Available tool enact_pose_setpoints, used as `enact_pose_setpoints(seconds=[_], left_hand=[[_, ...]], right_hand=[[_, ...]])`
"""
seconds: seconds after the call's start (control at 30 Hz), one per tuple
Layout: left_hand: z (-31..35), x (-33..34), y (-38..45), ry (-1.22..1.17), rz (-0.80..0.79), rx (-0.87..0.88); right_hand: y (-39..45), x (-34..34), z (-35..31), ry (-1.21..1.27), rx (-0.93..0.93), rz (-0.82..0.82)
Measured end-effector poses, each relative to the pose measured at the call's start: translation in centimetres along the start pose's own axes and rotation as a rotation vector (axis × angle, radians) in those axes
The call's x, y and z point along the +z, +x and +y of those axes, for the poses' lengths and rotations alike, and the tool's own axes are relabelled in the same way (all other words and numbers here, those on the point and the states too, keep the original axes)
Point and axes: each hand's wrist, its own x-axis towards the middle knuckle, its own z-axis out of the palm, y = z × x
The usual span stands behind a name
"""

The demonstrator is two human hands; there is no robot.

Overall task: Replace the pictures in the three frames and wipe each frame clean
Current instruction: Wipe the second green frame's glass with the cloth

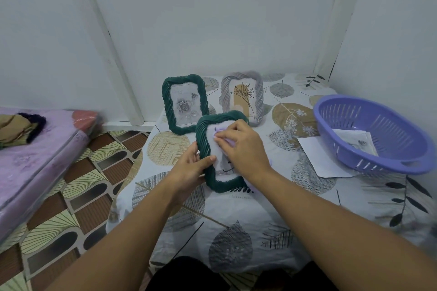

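A dark green twisted-rim frame (214, 182) is tilted up near the table's middle. My left hand (189, 168) grips its left edge, thumb lying over the glass. My right hand (241, 146) presses a pale lilac cloth (221, 130) against the upper part of its glass. Behind it stand two more frames upright: a green one (183, 104) with a grey rose picture at the left, and a grey one (243, 97) with a tan flower picture at the right.
A purple plastic basket (369, 132) at the right holds a picture sheet, and white paper (319, 158) lies under its near side. The leaf-print tablecloth (236, 220) covers the table. A pink mattress (35, 163) lies on the patterned floor at the left.
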Motion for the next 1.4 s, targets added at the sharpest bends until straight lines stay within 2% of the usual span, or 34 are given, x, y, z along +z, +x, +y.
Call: enact_pose_setpoints(seconds=[0.17,0.33,0.47,0.6,0.73,0.9,1.1,1.23,1.4], left_hand=[[0.0,0.0,0.0,0.006,-0.004,-0.002],[-0.1,-0.1,0.1,0.0,0.003,-0.007],[-0.1,-0.1,0.2,0.022,0.001,-0.015],[-0.1,-0.1,0.1,0.025,0.0,-0.019],[0.0,-0.1,0.1,0.032,0.0,-0.02],[-0.1,-0.1,0.1,0.02,-0.001,-0.021],[0.0,-0.1,0.0,0.027,-0.001,-0.017],[-0.2,-0.2,0.0,0.026,0.01,-0.017],[-0.2,-0.1,0.0,0.031,0.012,-0.017]], right_hand=[[0.7,-0.3,0.7,0.025,0.139,0.144],[0.3,0.0,0.1,0.009,0.016,0.027],[1.2,-0.8,0.8,0.01,0.109,0.119],[0.7,-0.8,0.7,-0.013,0.045,0.041],[1.1,-1.9,1.7,-0.044,0.128,0.137],[-0.6,-1.6,1.3,-0.059,0.058,0.037],[-0.5,-1.6,1.6,-0.049,0.126,0.107],[-1.6,-1.1,1.4,-0.056,0.033,0.014],[-1.2,-1.5,1.9,-0.039,0.112,0.11]])
